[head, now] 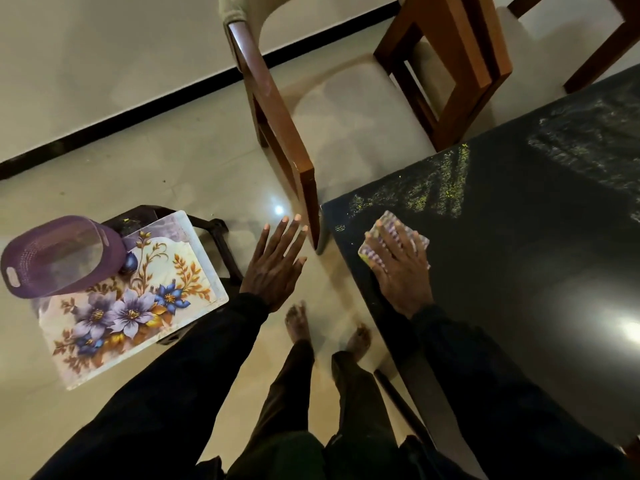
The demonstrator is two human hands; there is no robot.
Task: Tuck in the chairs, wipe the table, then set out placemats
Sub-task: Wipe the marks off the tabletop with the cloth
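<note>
My right hand (398, 268) lies flat on a checked wiping cloth (388, 225), pressing it onto the near left corner of the dark glossy table (519, 244). Wet streaks show on the tabletop beyond the cloth. My left hand (277, 265) hovers over the floor with fingers spread and nothing in it, just left of the table corner. A wooden chair (280, 126) with a pale seat stands at the table's end, its seat partly under the table. Floral placemats (138, 296) lie stacked on a dark stool at the left.
A purple plastic basket (59, 258) rests tipped on the placemats. A second wooden chair (602, 39) is at the top right. My bare feet (301, 323) stand on the shiny tiled floor beside the table. A white wall with a black skirting runs along the far side.
</note>
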